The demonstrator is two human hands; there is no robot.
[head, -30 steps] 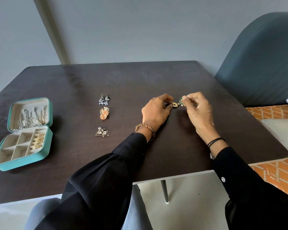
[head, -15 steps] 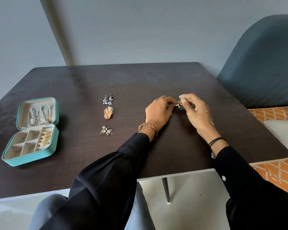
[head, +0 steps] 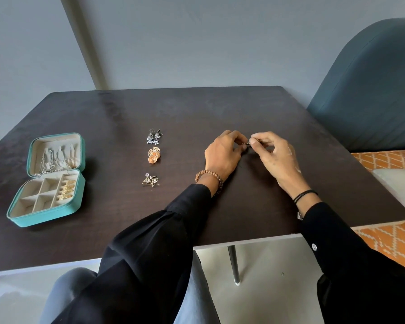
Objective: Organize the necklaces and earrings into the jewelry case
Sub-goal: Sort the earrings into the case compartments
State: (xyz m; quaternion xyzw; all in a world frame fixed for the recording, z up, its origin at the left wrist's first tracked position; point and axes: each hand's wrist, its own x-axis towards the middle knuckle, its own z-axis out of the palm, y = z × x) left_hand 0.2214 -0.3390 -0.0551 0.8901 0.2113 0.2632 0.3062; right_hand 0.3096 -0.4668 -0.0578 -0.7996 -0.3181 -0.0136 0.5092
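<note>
Small earring [head: 250,142] pinched jointly by left hand [head: 222,156] and right hand [head: 273,155], hands together, well right of jewelry case [head: 45,219]. Judged light, tiny, snag-prone, bendable; best held by stiff body, not post.

the small earring [head: 250,143] is almost wholly covered by the fingertips of the left hand [head: 222,155] and right hand [head: 275,157] (only a dark glint shows), so its shape cannot be told. chains [head: 47,161] in the jewelry case [head: 47,217] lid blur together.
</note>
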